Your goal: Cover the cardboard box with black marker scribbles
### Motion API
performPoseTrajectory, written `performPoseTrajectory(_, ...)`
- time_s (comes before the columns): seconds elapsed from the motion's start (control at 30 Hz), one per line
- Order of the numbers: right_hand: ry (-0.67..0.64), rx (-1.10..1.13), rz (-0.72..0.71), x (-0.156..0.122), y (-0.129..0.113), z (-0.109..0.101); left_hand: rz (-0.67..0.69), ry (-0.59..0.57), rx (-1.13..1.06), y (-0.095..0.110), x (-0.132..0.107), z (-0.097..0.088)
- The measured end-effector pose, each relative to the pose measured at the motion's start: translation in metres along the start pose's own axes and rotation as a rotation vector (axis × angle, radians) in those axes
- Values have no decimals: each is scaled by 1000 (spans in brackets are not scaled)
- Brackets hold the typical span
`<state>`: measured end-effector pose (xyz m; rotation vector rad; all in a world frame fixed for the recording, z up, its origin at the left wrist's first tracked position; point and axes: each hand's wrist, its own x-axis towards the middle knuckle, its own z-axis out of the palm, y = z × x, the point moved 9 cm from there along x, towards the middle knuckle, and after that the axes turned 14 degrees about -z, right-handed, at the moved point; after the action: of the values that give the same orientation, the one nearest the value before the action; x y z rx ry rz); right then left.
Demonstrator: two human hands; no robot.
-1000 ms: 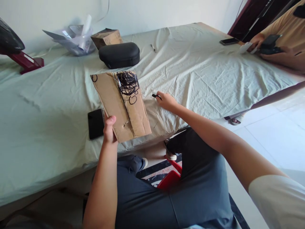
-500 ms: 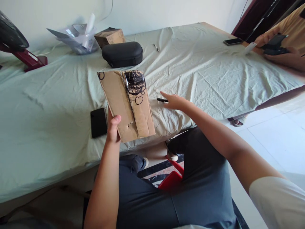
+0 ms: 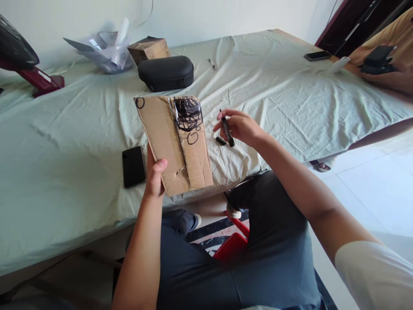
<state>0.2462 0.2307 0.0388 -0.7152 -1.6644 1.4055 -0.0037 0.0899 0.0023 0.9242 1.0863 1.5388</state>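
Note:
My left hand (image 3: 156,176) grips the lower left edge of a flat cardboard box (image 3: 167,146), thumb on its face and fingers behind. The box is held tilted up above the cloth, with black scribble near its top right and small circles drawn on it. To its right, my right hand (image 3: 240,127) holds a black marker (image 3: 227,131) between thumb and fingers, apart from the box. A small black marker cap (image 3: 221,141) lies on the cloth just below that hand. Left of the box lies a black phone (image 3: 134,167).
Behind the box sit a black case (image 3: 166,74), a small cardboard box (image 3: 150,48) and a clear plastic basket (image 3: 106,58) of items. A pen (image 3: 212,64) and another phone (image 3: 318,56) lie farther back. At right, another person's hands (image 3: 387,77) hold a black object.
My right hand has picked up the marker and raised it slightly, fingers now curled around it. The cap stays on the cloth. The cardboard box has shifted a little right.

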Motion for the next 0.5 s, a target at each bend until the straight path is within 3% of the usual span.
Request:
performPoseTrajectory(0.07, 58, 229, -165, 1, -24, 2, 44, -37, 27, 3, -2, 4)
performPoseTrajectory(0.13, 147, 293, -335, -2, -50, -2, 83, -60, 52, 6, -4, 8)
performPoseTrajectory(0.3, 268, 67, -506, -23, -88, 6, 134, -28, 116, 12, -12, 14)
performPoseTrajectory(0.5, 100, 31, -814, -46, -118, 47, 90, 18, 153, 9, -23, 22)
